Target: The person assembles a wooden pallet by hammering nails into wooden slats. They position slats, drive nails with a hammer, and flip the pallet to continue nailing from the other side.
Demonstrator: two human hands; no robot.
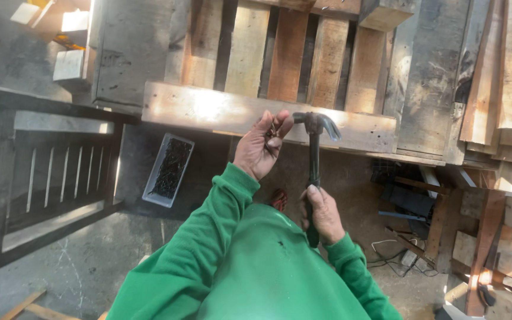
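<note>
My right hand (322,214) grips the black handle of a claw hammer (315,127), whose steel head sits against the front board of a wooden pallet (208,109). My left hand (262,148) is raised beside the hammer head, fingers pinched on a few dark nails (274,130) at the edge of that board. Both arms are in green sleeves.
A white tray of dark nails (169,169) lies on the ground to the left. A dark slatted frame (54,178) stands at far left. Stacked planks and wood blocks (499,89) fill the right side, with cables (398,258) on the concrete floor.
</note>
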